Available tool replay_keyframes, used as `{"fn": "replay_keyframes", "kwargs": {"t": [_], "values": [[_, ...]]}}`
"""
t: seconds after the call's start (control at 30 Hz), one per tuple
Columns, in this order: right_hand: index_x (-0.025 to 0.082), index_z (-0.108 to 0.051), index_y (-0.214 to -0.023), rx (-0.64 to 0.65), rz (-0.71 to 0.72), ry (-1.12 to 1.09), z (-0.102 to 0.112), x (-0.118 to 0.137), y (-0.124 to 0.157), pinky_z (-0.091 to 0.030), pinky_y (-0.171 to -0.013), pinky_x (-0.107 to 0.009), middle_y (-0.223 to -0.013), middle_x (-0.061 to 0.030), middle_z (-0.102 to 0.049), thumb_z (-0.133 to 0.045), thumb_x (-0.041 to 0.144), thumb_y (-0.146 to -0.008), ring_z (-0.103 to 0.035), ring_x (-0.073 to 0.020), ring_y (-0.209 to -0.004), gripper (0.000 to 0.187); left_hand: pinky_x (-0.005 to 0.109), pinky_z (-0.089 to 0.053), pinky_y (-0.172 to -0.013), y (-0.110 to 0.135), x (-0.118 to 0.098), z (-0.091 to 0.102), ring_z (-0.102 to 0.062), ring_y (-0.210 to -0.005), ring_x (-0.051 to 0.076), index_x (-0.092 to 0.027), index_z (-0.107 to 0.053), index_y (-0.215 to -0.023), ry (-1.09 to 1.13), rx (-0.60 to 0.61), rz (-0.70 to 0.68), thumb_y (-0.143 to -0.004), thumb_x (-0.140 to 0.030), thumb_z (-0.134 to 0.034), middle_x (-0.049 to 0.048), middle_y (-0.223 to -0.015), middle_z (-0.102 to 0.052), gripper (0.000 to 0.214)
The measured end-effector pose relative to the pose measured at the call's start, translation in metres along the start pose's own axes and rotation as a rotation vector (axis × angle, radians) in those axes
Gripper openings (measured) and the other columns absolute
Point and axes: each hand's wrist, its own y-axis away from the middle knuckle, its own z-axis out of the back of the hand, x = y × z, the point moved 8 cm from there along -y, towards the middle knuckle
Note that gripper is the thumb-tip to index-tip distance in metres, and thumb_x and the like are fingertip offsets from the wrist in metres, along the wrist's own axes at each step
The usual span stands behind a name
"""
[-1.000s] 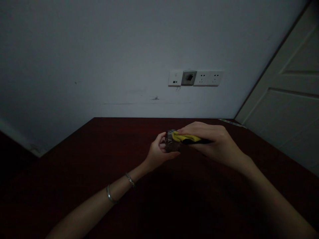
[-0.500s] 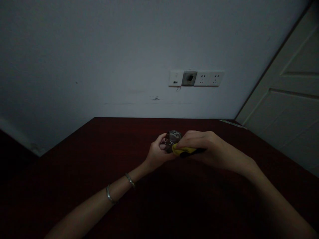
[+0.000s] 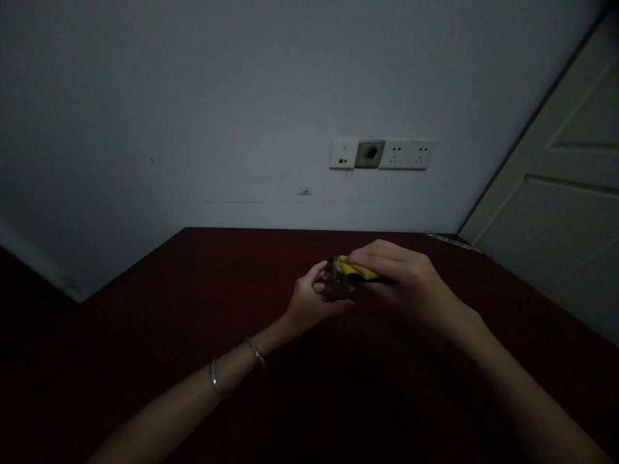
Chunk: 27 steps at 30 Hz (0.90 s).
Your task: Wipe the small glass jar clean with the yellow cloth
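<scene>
My left hand is closed around a small see-through, shiny object that looks like a glass; its fingers show through the clear wall. Bunched in my right hand is a yellow and black cloth, pinched by the fingertips. The cloth touches the upper right part of the glass. My right hand's fingers hide some of the cloth, and the dim light leaves the exact shape of the glass unclear. Both hands are held above the dark red table.
A pale wall rises behind the table, with a row of sockets and switches on it. A white panelled door stands at the right. Near the table's back right corner lies a thin patterned strip.
My right hand has moved the cloth up, from the lower right of the glass to its upper right edge. My left hand keeps its grip, the glass slightly turned.
</scene>
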Motion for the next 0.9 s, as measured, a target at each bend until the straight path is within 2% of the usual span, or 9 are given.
{"fn": "replay_keyframes", "kwargs": {"t": [0.1,0.23,0.33,0.47,0.63,0.8,0.9], "values": [[0.017,-0.064,-0.104,0.081,0.0,-0.079,-0.001,0.007,-0.001,-0.052,-0.075,-0.032,-0.095,-0.0076,-0.069,-0.059,0.011,-0.084,-0.062,-0.02,-0.088,0.022,0.027,-0.054,-0.07,-0.001,0.002,0.0,-0.067,-0.081,0.019,-0.011,-0.049,-0.119,0.038,0.0,0.016,-0.048,-0.025,-0.087,0.0105,-0.101,-0.064,0.082],[0.018,-0.066,-0.102,0.21,-0.072,-0.189,-0.007,0.013,-0.001,-0.051,-0.074,-0.028,-0.095,-0.0059,-0.068,-0.061,0.009,-0.082,-0.063,-0.0172,-0.087,0.023,0.027,-0.054,-0.073,-0.006,0.004,0.004,-0.066,-0.086,0.02,-0.011,-0.052,-0.115,0.102,-0.016,-0.015,-0.049,-0.026,-0.086,0.0126,-0.103,-0.065,0.076],[0.02,-0.066,-0.104,0.257,-0.099,-0.226,-0.011,0.015,-0.001,-0.05,-0.074,-0.026,-0.095,-0.0047,-0.068,-0.061,0.007,-0.082,-0.063,-0.0157,-0.086,0.026,0.028,-0.054,-0.074,-0.008,0.003,0.007,-0.066,-0.088,0.021,-0.01,-0.05,-0.117,0.126,-0.029,-0.033,-0.049,-0.026,-0.086,0.0143,-0.106,-0.065,0.078],[0.02,-0.065,-0.104,0.199,-0.085,-0.196,-0.007,0.011,-0.002,-0.05,-0.076,-0.028,-0.096,-0.0052,-0.068,-0.061,0.01,-0.083,-0.062,-0.0173,-0.088,0.024,0.028,-0.055,-0.073,-0.005,-0.003,0.005,-0.067,-0.088,0.022,-0.01,-0.047,-0.122,0.069,-0.006,-0.051,-0.052,-0.026,-0.085,0.0161,-0.112,-0.063,0.081],[0.018,-0.064,-0.099,0.114,-0.048,-0.095,0.0,0.008,-0.001,-0.051,-0.073,-0.03,-0.092,-0.0058,-0.069,-0.059,0.014,-0.085,-0.062,-0.0184,-0.085,0.016,0.031,-0.058,-0.071,-0.002,-0.002,0.003,-0.067,-0.084,0.022,-0.011,-0.039,-0.132,-0.002,0.018,-0.05,-0.049,-0.027,-0.086,0.0153,-0.11,-0.063,0.096],[0.016,-0.063,-0.104,0.064,-0.016,0.005,0.002,0.007,0.001,-0.051,-0.074,-0.032,-0.093,-0.0081,-0.068,-0.058,0.012,-0.084,-0.062,-0.0202,-0.086,0.02,0.035,-0.059,-0.074,-0.001,-0.011,0.004,-0.066,-0.09,0.024,-0.01,-0.044,-0.128,-0.148,0.052,-0.274,-0.048,-0.03,-0.087,0.0158,-0.113,-0.061,0.093],[0.015,-0.063,-0.105,0.058,-0.019,0.033,-0.001,0.002,0.001,-0.052,-0.076,-0.034,-0.095,-0.0094,-0.068,-0.058,0.012,-0.084,-0.062,-0.0216,-0.089,0.022,0.037,-0.058,-0.078,0.003,-0.02,0.003,-0.064,-0.096,0.026,-0.011,-0.047,-0.127,-0.322,0.033,-0.423,-0.046,-0.032,-0.087,0.0154,-0.114,-0.059,0.093]]}}
